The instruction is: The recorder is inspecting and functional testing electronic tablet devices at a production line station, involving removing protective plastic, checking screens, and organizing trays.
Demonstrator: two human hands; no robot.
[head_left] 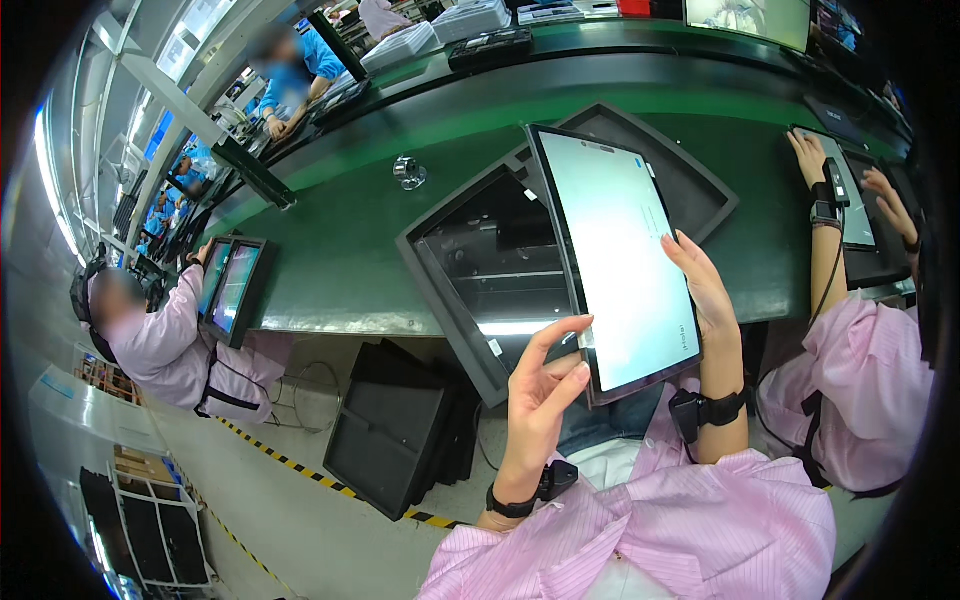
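A large tablet (618, 250) with a lit, pale screen is tilted up in front of me, above a black foam tray. Gripping its right edge, my right hand (703, 290) has the thumb on the screen and its other fingers partly hidden. At the lower left edge is my left hand (540, 400), index finger and thumb bent against the tablet beside a small whitish tab (587, 340). Under the tablet, the tray (440, 265) holds a dark glossy panel (490, 250). A second tray (705, 190) lies partly behind the tablet.
A small shiny metal object (409, 172) sits on the green table (340, 240). Black trays (385, 435) are stacked on the floor at left. A co-worker's hands (812, 160) work on a tablet at right; another person (150, 320) handles a tray with lit screens at far left.
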